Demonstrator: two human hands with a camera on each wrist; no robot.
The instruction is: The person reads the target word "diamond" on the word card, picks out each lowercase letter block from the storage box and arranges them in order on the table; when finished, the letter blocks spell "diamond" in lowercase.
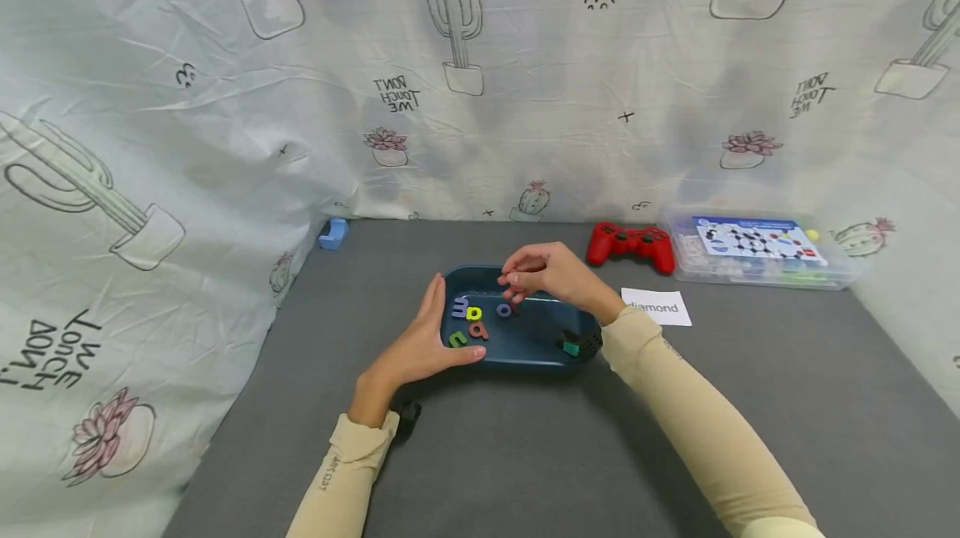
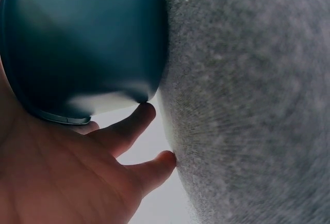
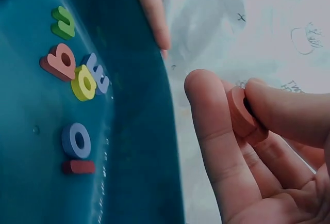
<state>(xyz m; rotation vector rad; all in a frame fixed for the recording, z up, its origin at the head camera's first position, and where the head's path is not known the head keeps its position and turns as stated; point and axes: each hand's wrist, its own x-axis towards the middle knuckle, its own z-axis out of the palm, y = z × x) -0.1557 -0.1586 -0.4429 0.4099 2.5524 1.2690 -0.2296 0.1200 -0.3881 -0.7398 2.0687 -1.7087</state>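
My left hand (image 1: 422, 339) grips the left end of a dark teal tray (image 1: 525, 364), its thumb over the front rim and its fingers along the outer side. In the right wrist view, my right hand (image 3: 258, 146) pinches a reddish toy letter (image 3: 242, 113) between thumb and finger, above the tray's far rim. Which letter it is, I cannot tell. Inside the tray lie a green letter (image 3: 63, 22), a red letter (image 3: 59, 61), a yellow letter (image 3: 83, 83), a purple-blue m (image 3: 98, 73), a blue o (image 3: 76, 140) and a narrow dark red piece (image 3: 79, 166).
A white card printed "diamond" (image 1: 656, 306) lies right of the tray. Behind it are a red game controller (image 1: 630, 247) and a clear plastic box (image 1: 757, 250). A small blue object (image 1: 333, 233) sits back left. Cactus-print cloth (image 1: 465, 146) borders the grey table (image 1: 480, 455).
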